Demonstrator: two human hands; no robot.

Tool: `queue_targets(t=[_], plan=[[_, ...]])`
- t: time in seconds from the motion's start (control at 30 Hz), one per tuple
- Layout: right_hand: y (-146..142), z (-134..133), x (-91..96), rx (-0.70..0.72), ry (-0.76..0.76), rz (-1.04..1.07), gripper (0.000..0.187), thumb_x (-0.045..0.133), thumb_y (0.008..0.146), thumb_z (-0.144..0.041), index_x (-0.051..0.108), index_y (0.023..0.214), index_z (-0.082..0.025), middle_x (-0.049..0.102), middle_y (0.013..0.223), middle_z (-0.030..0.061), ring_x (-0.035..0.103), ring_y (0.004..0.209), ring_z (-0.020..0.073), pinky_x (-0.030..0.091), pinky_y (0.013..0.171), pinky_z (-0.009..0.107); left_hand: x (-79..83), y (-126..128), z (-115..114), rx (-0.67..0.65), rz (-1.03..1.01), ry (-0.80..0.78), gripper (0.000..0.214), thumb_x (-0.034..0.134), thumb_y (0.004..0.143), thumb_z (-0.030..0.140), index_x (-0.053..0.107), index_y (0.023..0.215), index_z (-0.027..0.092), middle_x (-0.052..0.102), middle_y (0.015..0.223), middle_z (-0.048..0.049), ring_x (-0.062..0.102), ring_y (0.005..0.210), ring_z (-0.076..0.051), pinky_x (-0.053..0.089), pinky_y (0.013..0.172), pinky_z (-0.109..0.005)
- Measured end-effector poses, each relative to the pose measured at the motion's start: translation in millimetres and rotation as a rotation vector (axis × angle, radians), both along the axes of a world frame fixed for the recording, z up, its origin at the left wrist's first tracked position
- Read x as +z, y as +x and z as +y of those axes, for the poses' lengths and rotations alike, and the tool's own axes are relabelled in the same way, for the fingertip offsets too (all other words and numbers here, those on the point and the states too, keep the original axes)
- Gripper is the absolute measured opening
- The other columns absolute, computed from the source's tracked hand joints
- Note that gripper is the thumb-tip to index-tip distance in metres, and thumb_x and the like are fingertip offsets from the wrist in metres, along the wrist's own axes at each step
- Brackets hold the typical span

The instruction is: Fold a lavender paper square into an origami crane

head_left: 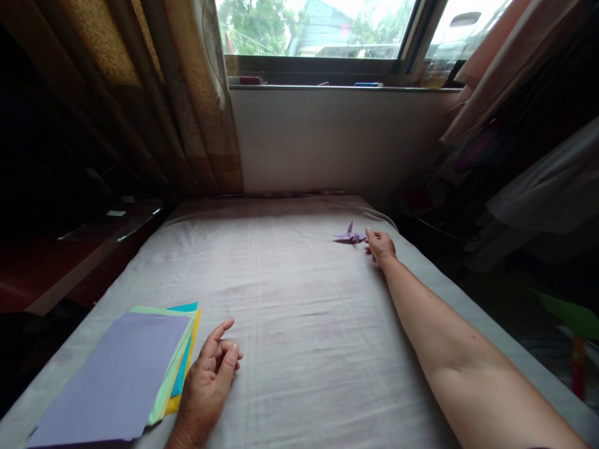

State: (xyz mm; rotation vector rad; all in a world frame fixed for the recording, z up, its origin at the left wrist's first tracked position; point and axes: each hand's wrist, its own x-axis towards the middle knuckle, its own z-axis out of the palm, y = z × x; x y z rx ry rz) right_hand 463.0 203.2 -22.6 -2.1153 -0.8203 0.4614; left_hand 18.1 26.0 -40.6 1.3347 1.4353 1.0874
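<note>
A small purple origami crane (352, 237) is near the far right part of the cloth-covered surface (290, 349). My right hand (380, 245), arm stretched out, pinches one wing of it between thumb and fingers. Close to the lower left, my left hand (213, 371) rests palm inward with its fingers loosely curled and apart, holding nothing. Just left of that hand lies a stack of coloured paper (112, 374), a purple sheet on top with green, blue and yellow edges fanned out beneath.
Beyond the far edge stands a white wall (337, 137) under a window sill with a blue pen (369, 84). Brown curtains (187, 93) hang at left above a dark red table (42, 268). Hanging clothes (552, 181) fill the right side.
</note>
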Motion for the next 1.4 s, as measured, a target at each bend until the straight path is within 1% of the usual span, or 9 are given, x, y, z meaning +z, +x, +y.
queue_targets(t=[0.17, 0.27, 0.5, 0.73, 0.87, 0.97, 1.13, 1.27, 1.4], plan=[[-17, -6, 1.1, 0.062, -0.024, -0.213, 0.03, 0.069, 0.081, -0.043, 0.072, 0.099, -0.019, 0.073, 0.094, 0.0073, 0.067, 0.087, 0.0215, 0.047, 0.072, 0.026, 1.9, 1, 0, -0.013, 0.028, 0.014, 0.061, 0.06, 0.08, 0.056, 0.051, 0.129, 0.02, 0.059, 0.07, 0.0017, 0.057, 0.06, -0.015, 0.044, 0.049, -0.023], [-23, -3, 4.3, 0.037, -0.061, -0.303, 0.022, 0.066, 0.082, -0.038, 0.075, 0.094, -0.022, 0.074, 0.094, 0.0084, 0.066, 0.092, 0.0248, 0.046, 0.073, 0.029, -1.3, 1, -1, 0.004, 0.033, 0.031, 0.06, 0.058, 0.081, 0.057, 0.052, 0.128, 0.021, 0.06, 0.07, 0.0016, 0.059, 0.061, -0.015, 0.044, 0.049, -0.023], [-18, 12, 12.3, -0.059, -0.147, -0.39, 0.024, 0.061, 0.084, -0.035, 0.076, 0.098, -0.023, 0.073, 0.098, 0.0132, 0.066, 0.094, 0.0279, 0.047, 0.073, 0.033, -6.0, 0, -1, -0.01, 0.054, 0.043, 0.055, 0.054, 0.085, 0.055, 0.052, 0.129, 0.021, 0.059, 0.071, 0.0013, 0.06, 0.062, -0.015, 0.045, 0.051, -0.023], [-17, 10, 4.8, -0.074, -0.19, -0.365, 0.037, 0.064, 0.082, -0.044, 0.072, 0.11, -0.021, 0.072, 0.105, 0.0141, 0.065, 0.098, 0.0291, 0.049, 0.076, 0.035, 0.1, 2, -2, -0.012, 0.066, 0.038, 0.055, 0.055, 0.084, 0.052, 0.052, 0.128, 0.02, 0.06, 0.071, 0.0012, 0.059, 0.061, -0.015, 0.045, 0.051, -0.023], [-26, -17, 1.2, -0.052, -0.178, -0.359, 0.03, 0.061, 0.084, -0.034, 0.072, 0.109, -0.021, 0.073, 0.102, 0.0117, 0.066, 0.095, 0.0262, 0.049, 0.077, 0.033, 2.2, 3, 0, -0.043, 0.072, 0.051, 0.052, 0.057, 0.083, 0.05, 0.056, 0.125, 0.02, 0.061, 0.072, 0.0009, 0.06, 0.063, -0.015, 0.047, 0.053, -0.023], [-44, -46, -1.5, 0.0, -0.151, -0.366, 0.029, 0.056, 0.084, -0.024, 0.072, 0.108, -0.019, 0.073, 0.101, 0.0103, 0.067, 0.092, 0.0242, 0.048, 0.077, 0.031, 6.7, 4, 1, -0.053, 0.111, 0.1, 0.042, 0.056, 0.083, 0.047, 0.064, 0.113, 0.019, 0.063, 0.071, 0.0001, 0.062, 0.062, -0.015, 0.048, 0.055, -0.024], [-92, -97, -8.6, 0.169, -0.091, -0.362, 0.025, 0.056, 0.083, -0.03, 0.073, 0.1, -0.022, 0.074, 0.091, 0.0049, 0.066, 0.083, 0.0212, 0.047, 0.069, 0.028, 10.7, 7, -1, -0.107, 0.397, 0.352, 0.03, 0.045, 0.09, 0.035, 0.067, 0.104, 0.02, 0.068, 0.07, -0.0003, 0.065, 0.06, -0.014, 0.051, 0.057, -0.022], [-132, -136, -15.3, 0.327, -0.015, -0.367, 0.023, 0.055, 0.082, -0.033, 0.074, 0.095, -0.025, 0.074, 0.086, 0.0009, 0.066, 0.078, 0.0187, 0.046, 0.068, 0.027, 10.7, 12, -10, -0.119, 0.504, 0.469, 0.024, 0.048, 0.09, 0.026, 0.068, 0.103, 0.022, 0.074, 0.087, -0.0034, 0.069, 0.076, -0.015, 0.053, 0.071, -0.024], [-161, -167, -20.6, 0.434, 0.072, -0.402, 0.023, 0.053, 0.081, -0.031, 0.073, 0.092, -0.025, 0.073, 0.088, 0.0013, 0.065, 0.078, 0.0178, 0.047, 0.071, 0.027, 22.9, 4, -20, -0.12, 0.622, 0.572, 0.017, 0.055, 0.087, 0.023, 0.069, 0.097, 0.023, 0.073, 0.093, -0.0041, 0.067, 0.087, -0.019, 0.052, 0.083, -0.029]])
